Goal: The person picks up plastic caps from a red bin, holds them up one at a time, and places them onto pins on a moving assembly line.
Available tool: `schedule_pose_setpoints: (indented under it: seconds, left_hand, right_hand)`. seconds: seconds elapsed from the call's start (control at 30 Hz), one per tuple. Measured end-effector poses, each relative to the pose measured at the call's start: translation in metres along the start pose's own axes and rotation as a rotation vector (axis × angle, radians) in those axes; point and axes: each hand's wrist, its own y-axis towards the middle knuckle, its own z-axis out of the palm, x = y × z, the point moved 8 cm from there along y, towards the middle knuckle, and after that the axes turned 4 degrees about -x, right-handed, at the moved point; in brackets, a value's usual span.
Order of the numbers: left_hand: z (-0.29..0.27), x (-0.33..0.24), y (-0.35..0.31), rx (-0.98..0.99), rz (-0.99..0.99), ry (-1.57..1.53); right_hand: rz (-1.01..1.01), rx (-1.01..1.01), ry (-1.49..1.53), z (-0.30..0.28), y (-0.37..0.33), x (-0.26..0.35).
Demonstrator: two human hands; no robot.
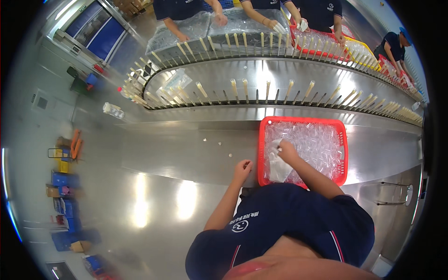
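Note:
My right hand [288, 153] is over the left part of a red plastic basket [344, 161], its fingers closed on a limp white cloth [280, 169] that hangs down toward the near rim. Whether this cloth is a glove I cannot tell. Under it the basket is filled with small clear plastic tubes or cups [312, 140]. Just left of the basket, above the steel bench, is my left hand [242, 171]. Its fingers are curled in, and anything inside them is hidden.
Beyond the basket runs a looped steel conveyor [210, 74] with upright pegs, many bearing pale-tipped sticks. Small white scraps [230, 155] lie on the bench [186, 144] to the left. Across the conveyor, several people work at clear-bagged bins [182, 30] and another red basket [322, 44].

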Motion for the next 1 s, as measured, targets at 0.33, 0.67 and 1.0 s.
schedule_pose_setpoints:
  seconds: [0.33, 0.67, 1.0]
  left_hand:
    - [0.031, -0.010, -0.083, -0.146, 0.109, 0.508]
    - [0.180, -0.070, -0.135, 0.004, -0.572, -0.776]
    - [0.004, -0.011, -0.091, -0.897, -0.238, -0.869]
  right_hand:
    - [-0.108, -0.245, -0.193, -0.101, -0.039, -0.075]
    - [-0.314, -0.098, 0.217, -0.050, -0.076, 0.063]
    - [-0.514, 0.082, -0.135, -0.018, -0.120, 0.095]
